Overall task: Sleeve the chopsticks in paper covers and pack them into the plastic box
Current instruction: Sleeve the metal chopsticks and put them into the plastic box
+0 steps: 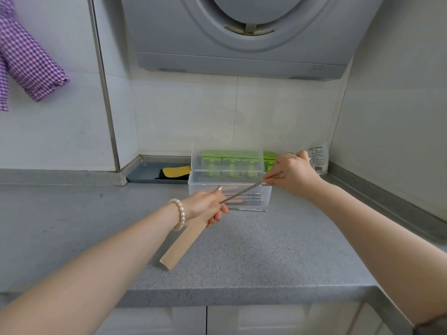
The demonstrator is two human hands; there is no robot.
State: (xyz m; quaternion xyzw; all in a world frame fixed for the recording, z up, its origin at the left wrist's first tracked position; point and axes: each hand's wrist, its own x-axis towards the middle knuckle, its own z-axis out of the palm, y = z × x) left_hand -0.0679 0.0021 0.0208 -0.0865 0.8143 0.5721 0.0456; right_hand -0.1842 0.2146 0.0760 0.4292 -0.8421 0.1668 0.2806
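Over the grey speckled countertop (254, 257), the left hand (205, 206) grips the top of a tan paper cover (180, 247), fingers curled round its mouth and thumb raised, while the cover's lower end slants down toward the front edge of the counter. The right hand (290, 172) pinches the far end of a pair of metal chopsticks (244, 191) between thumb and fingertips; the other fingers are curled, and whether they touch the metal cannot be told. The chopstick tips meet the left hand at the cover's opening, so the step in hand looks like feeding them in. Behind the hands, toward the back wall, stands the clear plastic box (229, 189) with its lid (227, 160) tilted up; several already sleeved pairs lie inside on its floor. One loose chopstick (246, 209) lies on the counter just in front of the box. A green rack (232, 160) shows behind the lid, a blue tray (145, 172) with a yellow sponge (176, 170) sits in the back left corner, and a labelled packet (319, 158) leans at the back right. The risk from here is the thin paper: if the tips enter at an angle they may catch the cover's edge, crease or tear it, or one stick may slide outside the mouth. A loose pinch could also let the smooth metal slip and drop onto the counter.
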